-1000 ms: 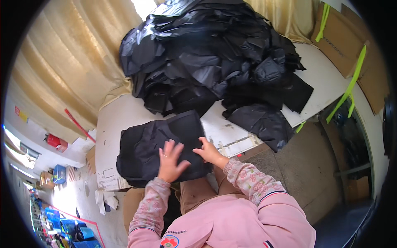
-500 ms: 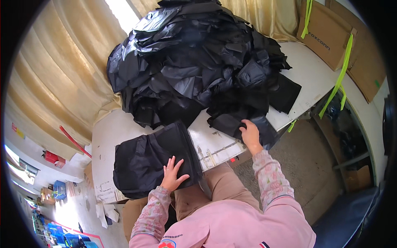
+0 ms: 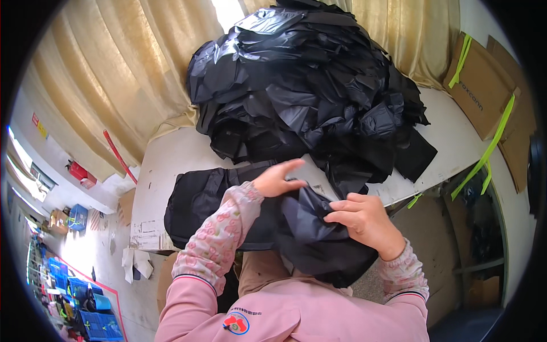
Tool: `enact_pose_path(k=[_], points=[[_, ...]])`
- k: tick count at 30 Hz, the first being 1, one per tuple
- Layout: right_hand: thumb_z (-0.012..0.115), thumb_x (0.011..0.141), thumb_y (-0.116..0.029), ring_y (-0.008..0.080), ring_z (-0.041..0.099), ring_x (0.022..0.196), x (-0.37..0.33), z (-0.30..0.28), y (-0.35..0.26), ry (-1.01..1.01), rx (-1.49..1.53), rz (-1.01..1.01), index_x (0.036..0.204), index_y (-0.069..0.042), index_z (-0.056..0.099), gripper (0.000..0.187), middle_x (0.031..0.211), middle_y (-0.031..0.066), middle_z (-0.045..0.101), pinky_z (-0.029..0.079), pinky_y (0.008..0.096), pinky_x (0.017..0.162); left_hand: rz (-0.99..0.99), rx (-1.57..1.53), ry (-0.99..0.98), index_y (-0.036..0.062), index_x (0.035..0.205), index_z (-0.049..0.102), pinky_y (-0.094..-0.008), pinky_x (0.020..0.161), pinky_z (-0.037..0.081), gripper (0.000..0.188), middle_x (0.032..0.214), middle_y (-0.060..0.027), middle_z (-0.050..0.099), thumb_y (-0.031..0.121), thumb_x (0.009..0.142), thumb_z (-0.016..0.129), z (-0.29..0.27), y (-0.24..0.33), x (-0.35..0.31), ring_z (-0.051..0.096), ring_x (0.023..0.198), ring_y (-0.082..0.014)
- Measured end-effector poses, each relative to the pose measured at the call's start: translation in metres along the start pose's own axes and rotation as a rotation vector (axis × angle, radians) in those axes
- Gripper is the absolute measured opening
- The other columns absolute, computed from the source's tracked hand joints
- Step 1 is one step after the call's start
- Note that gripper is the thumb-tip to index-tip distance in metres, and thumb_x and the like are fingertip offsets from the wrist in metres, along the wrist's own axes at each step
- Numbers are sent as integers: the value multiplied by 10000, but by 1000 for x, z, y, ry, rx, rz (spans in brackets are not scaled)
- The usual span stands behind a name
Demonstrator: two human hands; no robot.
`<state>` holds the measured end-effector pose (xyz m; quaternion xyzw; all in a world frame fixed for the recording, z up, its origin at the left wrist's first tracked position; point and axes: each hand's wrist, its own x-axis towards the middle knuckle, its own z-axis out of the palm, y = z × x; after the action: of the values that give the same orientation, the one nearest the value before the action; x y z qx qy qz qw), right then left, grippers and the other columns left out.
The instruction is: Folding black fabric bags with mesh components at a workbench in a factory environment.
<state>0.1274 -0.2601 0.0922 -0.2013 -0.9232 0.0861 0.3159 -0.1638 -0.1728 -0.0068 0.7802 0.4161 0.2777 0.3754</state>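
A thin black fabric piece (image 3: 327, 251), soft and slightly shiny, hangs crumpled over my lap at the table's front edge. My right hand (image 3: 367, 224) grips it near its upper edge, fingers closed on the cloth. At the piece's upper left is my left hand (image 3: 277, 180), its thumb and fingers spread apart. Under and beside my left forearm lies a flat stack of similar black pieces (image 3: 196, 208), partly covered by the arm. Behind both hands rises a large loose pile of black pieces (image 3: 296, 85).
The white table (image 3: 162, 171) has a worn surface and chipped edge. Cardboard sheets (image 3: 484, 94) with neon yellow straps (image 3: 493, 139) lean at the right. Beige curtains (image 3: 108, 74) hang behind. Blue bins (image 3: 94, 319) stand on the floor at the far left.
My right hand has drawn a black piece from the pile's front edge toward my lap. My left hand has lifted off the stack and moved up and right to the piece.
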Motion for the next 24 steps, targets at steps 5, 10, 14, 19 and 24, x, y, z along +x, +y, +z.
enact_pose_path(k=[5,10,14,19,24], points=[[627,638,46,261,648,755,-10,-30,-4,138,-67,149,867,-91,685,273,958,67,689,530,346,653,-473,-387,-554,12,1438,349,-322,959,453,640,1308,-117,535,200,900,641,36,20,8,518,1133,-187],[568,698,124,308,619,856,-10,-55,-7,77,283,151,967,-52,697,346,971,138,649,501,337,758,-529,-693,-442,34,1396,447,-342,938,477,517,1249,-68,592,113,907,596,79,0,-22,552,1104,-164],[678,772,-59,271,571,921,-8,-71,-19,-80,772,165,992,-2,687,227,1001,111,604,453,336,802,-402,-1024,-277,69,1394,472,-316,1068,377,574,1392,-72,503,159,867,682,94,-19,-27,495,1229,-172],[844,676,-196,276,562,876,-15,-69,-11,-128,768,120,814,-41,627,300,894,66,611,444,342,798,-8,-301,-54,81,1393,477,-344,1106,328,559,1464,-91,423,167,874,666,86,-4,-22,414,1317,-197],[767,691,-39,333,544,874,-22,-53,-17,-44,303,308,960,-46,578,328,895,101,583,438,388,790,117,-534,166,51,1304,570,-359,1146,253,442,1442,-133,453,-64,888,475,63,20,-13,338,1392,-250]])
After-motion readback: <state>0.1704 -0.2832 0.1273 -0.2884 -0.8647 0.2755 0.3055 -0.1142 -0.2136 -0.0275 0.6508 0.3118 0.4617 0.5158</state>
